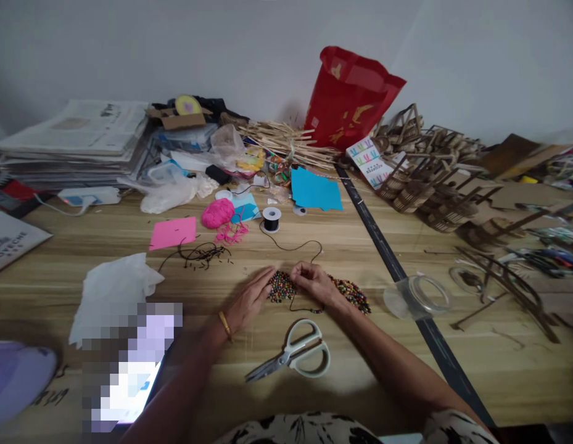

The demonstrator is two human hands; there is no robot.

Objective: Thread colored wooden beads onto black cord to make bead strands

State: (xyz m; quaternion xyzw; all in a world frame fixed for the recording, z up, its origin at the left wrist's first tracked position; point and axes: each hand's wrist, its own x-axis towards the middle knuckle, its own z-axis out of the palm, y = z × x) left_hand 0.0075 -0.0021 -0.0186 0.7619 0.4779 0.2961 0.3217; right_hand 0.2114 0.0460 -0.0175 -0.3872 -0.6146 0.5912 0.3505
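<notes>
Beads (286, 286) are pinned flat by the left hand (250, 300) while black cord (295, 247) is pinched in the right hand (314, 281), scissors (293, 355) parked just below.

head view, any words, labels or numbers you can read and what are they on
Nothing reads in full.
"...AOVECHE": partial grey lettering on the white board at the left edge; first letters cut off, reading uncertain.
Newspaper stack: print too small to read.
Striped card by the red bag: small dark text, blurred.
Red bag: gold marks, not legible.
Dark writing on the table at lower left: unreadable.
</notes>
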